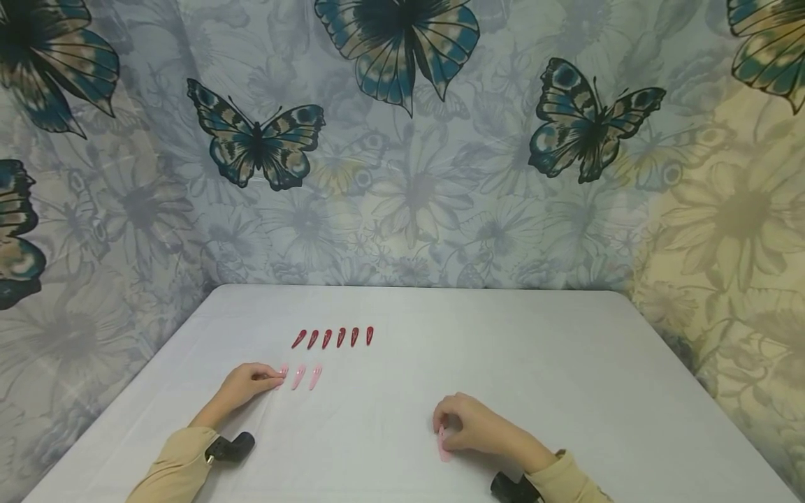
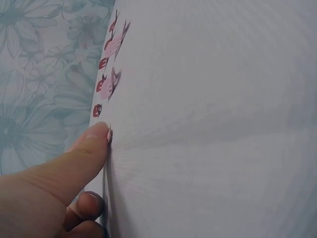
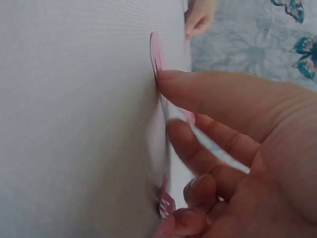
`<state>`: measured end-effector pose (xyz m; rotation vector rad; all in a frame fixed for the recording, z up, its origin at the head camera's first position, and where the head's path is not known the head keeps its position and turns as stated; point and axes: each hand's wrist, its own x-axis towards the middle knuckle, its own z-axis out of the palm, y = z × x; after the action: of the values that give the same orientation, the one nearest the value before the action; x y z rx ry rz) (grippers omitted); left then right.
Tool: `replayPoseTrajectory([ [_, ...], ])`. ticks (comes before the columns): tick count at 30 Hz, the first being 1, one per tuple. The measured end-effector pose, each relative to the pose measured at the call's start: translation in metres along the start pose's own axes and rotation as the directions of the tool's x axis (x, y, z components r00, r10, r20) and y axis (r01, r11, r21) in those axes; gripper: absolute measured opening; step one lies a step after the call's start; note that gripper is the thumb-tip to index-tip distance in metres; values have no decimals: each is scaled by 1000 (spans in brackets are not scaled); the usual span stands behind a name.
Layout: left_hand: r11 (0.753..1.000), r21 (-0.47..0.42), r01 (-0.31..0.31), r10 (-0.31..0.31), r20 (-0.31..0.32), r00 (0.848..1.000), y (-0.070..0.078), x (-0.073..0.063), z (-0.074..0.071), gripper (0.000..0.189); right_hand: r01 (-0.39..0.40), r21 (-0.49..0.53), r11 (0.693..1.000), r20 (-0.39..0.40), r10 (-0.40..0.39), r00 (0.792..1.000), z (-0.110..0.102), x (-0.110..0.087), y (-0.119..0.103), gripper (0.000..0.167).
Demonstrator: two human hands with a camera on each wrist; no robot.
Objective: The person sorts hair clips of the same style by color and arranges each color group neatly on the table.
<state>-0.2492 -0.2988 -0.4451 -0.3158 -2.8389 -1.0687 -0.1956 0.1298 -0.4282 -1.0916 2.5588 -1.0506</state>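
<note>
My left hand [image 1: 245, 383] pinches a pink snap hair clip [image 1: 284, 370] at the left end of a short row; in the left wrist view the thumb mostly covers that clip. Two more pink clips, the middle one [image 1: 298, 377] and the right one [image 1: 316, 377], lie slanted beside it. Nearer the front, my right hand [image 1: 474, 426] grips another pink hair clip [image 3: 156, 52] at the tabletop between thumb and curled fingers. Further pink clip parts [image 3: 166, 204] show by its lower fingers; whether they are held or lying is hard to tell.
Several red hair clips [image 1: 341, 337] lie in a row behind the pink ones on the white table [image 1: 534, 349]. Butterfly-patterned cloth [image 1: 415, 209] hangs behind the table and at its sides. Black wrist cameras, left [image 1: 233, 447] and right [image 1: 514, 487], sit at the sleeves.
</note>
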Motion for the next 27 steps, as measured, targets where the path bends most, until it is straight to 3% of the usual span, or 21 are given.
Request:
replayPoseTrajectory([
  [5,1000,6,9,-9,0,1000,-1,0,1,12,-81,27,996,-8,81,997,-1,-1,-1,26],
  [8,1000,6,16,-16,1,1000,-2,0,1,13,-92,77,993,19,90,996,0,-1,0,27],
  [16,1000,4,1,-1,1,1000,-3,1,1,12,-23,160,987,90,8,996,0,-2,0,14],
  [22,1000,0,12,-12,0,1000,-2,0,1,13,18,160,987,33,-23,999,1,0,2,3],
  [27,1000,9,29,-29,-6,1000,-2,1,2,13,21,200,979,-18,-18,1000,1,1,2,4],
])
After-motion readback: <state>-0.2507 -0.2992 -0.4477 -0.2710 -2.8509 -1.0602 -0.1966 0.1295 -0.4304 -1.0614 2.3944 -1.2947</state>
